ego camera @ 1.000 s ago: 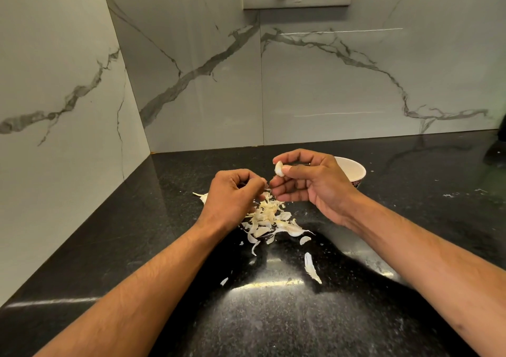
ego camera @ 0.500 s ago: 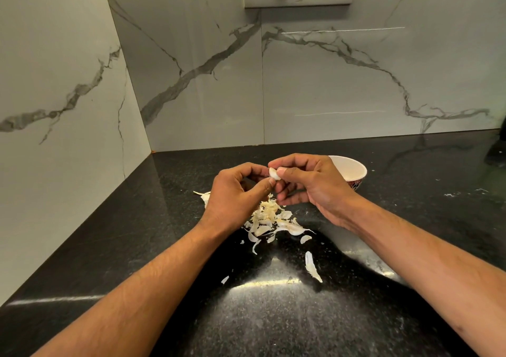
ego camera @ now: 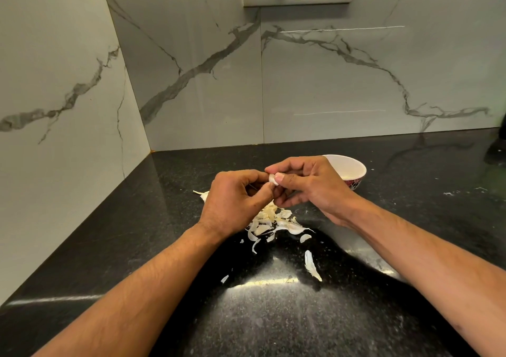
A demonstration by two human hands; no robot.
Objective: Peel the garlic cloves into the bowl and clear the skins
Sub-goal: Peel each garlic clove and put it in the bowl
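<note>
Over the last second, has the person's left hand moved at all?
Yes. The left hand has risen from just over the heap of papery garlic skins towards the white bowl, meeting the right hand at the small white garlic clove.

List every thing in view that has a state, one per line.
garlic clove: pinched between both hands, above the counter
left hand: fingers curled, pinching the clove
right hand: pinching the clove
bowl: upright on the counter, behind the right hand
garlic skins: loose pile under the hands
</note>
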